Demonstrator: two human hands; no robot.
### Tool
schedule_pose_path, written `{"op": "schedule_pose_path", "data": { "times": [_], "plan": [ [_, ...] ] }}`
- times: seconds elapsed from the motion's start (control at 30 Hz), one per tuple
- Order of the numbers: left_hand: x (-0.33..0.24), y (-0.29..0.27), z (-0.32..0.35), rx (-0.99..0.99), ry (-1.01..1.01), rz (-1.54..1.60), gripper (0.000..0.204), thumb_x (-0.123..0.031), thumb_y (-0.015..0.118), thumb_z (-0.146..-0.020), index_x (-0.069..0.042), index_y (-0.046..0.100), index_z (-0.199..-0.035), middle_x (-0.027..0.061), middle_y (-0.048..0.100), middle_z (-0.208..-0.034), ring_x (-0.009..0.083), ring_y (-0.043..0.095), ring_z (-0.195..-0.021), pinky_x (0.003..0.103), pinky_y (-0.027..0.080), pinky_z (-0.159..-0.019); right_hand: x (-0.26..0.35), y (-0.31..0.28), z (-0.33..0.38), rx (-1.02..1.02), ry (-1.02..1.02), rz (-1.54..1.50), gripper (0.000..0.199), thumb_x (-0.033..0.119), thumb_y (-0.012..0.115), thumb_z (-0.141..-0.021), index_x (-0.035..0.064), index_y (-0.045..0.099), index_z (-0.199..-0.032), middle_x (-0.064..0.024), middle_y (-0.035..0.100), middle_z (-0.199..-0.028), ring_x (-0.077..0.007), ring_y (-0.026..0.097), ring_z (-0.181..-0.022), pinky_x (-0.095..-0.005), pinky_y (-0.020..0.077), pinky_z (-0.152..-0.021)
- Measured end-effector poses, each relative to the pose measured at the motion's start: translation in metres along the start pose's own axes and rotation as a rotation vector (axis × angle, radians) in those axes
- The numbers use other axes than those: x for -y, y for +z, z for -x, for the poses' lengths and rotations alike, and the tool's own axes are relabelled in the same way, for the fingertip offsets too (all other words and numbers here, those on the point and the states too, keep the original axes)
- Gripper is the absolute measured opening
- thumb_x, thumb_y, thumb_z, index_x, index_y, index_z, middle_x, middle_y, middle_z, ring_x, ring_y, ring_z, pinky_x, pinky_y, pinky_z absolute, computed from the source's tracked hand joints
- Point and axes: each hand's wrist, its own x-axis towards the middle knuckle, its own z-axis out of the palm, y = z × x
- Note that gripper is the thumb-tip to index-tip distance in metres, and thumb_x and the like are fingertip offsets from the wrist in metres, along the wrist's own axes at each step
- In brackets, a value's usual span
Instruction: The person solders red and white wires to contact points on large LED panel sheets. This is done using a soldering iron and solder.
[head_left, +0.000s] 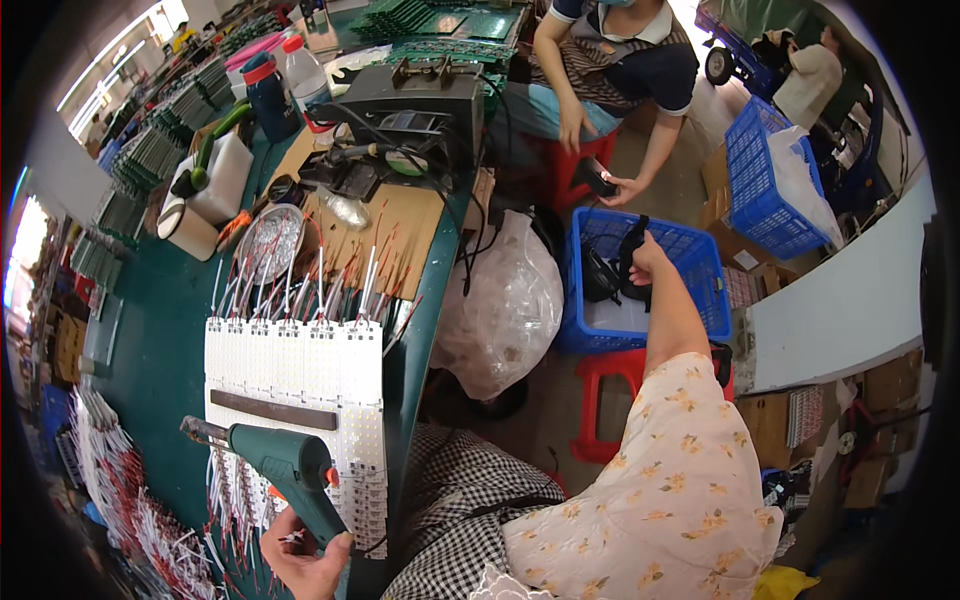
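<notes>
My left hand (305,556) is wrapped round the handle of a green pistol-shaped tool (285,462) with an orange trigger and a metal tip pointing left. Beneath the tool, white LED boards (290,365) lie in a row, with red and white wires at their ends. A dark flat bar (272,409) rests across them. Far to the right, my right hand (650,262) reaches into a blue plastic basket (712,270) and grips a black strap (632,250). Another black object (600,277) lies in the basket beside it.
Across from me, a seated person holds a small black box (598,178) above the basket. A red stool (598,400) stands nearby. A clear plastic bag (510,310) bulges beside the green table (150,330). A grey machine (430,105) and bottles (270,97) stand at the table's far end.
</notes>
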Motion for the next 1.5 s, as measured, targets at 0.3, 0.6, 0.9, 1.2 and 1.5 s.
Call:
{"op": "schedule_pose_path", "data": {
  "times": [0.3, 0.6, 0.9, 1.2, 1.5],
  "plan": [
    [-0.004, 0.001, -0.003, 0.060, 0.082, -0.023, 0.035, -0.005, 0.079, -0.070, 0.005, 0.061, -0.098, 0.0006, 0.060, -0.076, 0.0068, 0.050, -0.064, 0.020, 0.041, -0.057, 0.052, 0.036, 0.006, 0.091, -0.096, -0.036, 0.081, 0.003, 0.049, -0.085, 0.0247, 0.003, -0.148, -0.0123, 0.062, -0.075, -0.0239, 0.062, -0.055, -0.0405, 0.0532, -0.048],
    [-0.010, 0.002, -0.003, 0.061, 0.046, -0.035, 0.035, -0.007, 0.080, -0.069, 0.004, 0.061, -0.096, -0.0011, 0.056, -0.073, 0.0063, 0.047, -0.062, 0.020, 0.039, -0.055, 0.085, 0.050, 0.014, 0.137, -0.189, -0.007, 0.049, 0.008, 0.049, -0.085, 0.0072, 0.033, -0.131, -0.0139, 0.063, -0.079, -0.0252, 0.064, -0.055, -0.0396, 0.0536, -0.047],
    [0.002, -0.005, 0.003, 0.018, -0.008, -0.071, 0.037, -0.005, 0.079, -0.070, 0.005, 0.061, -0.100, 0.0001, 0.059, -0.077, 0.0066, 0.050, -0.064, 0.019, 0.040, -0.056, 0.088, 0.051, 0.146, 0.424, -0.541, -0.036, 0.016, 0.018, 0.056, -0.086, 0.0036, 0.063, -0.084, -0.0013, 0.056, -0.061, -0.0077, 0.051, -0.045, -0.0200, 0.0362, -0.037],
    [-0.001, 0.015, -0.012, -0.063, 0.059, 0.182, 0.053, -0.004, 0.078, -0.064, 0.013, 0.055, -0.109, 0.0111, 0.063, -0.089, 0.0137, 0.061, -0.079, 0.025, 0.051, -0.070, 0.049, 0.085, 0.392, 1.715, -0.988, 0.119, 0.041, 0.018, 0.055, -0.093, -0.0013, 0.047, -0.128, -0.0101, 0.064, -0.102, -0.0139, 0.061, -0.090, -0.0259, 0.0497, -0.079],
    [0.003, 0.025, -0.003, 0.016, 0.182, 0.056, 0.053, 0.000, 0.076, -0.065, 0.010, 0.055, -0.112, 0.0089, 0.063, -0.090, 0.0105, 0.060, -0.077, 0.022, 0.050, -0.067, 0.034, 0.162, 0.466, 1.521, -1.069, -0.298, 0.050, 0.021, 0.053, -0.094, -0.0026, 0.034, -0.135, -0.0133, 0.049, -0.124, -0.0171, 0.049, -0.112, -0.0331, 0.0427, -0.095]
  ]
}}
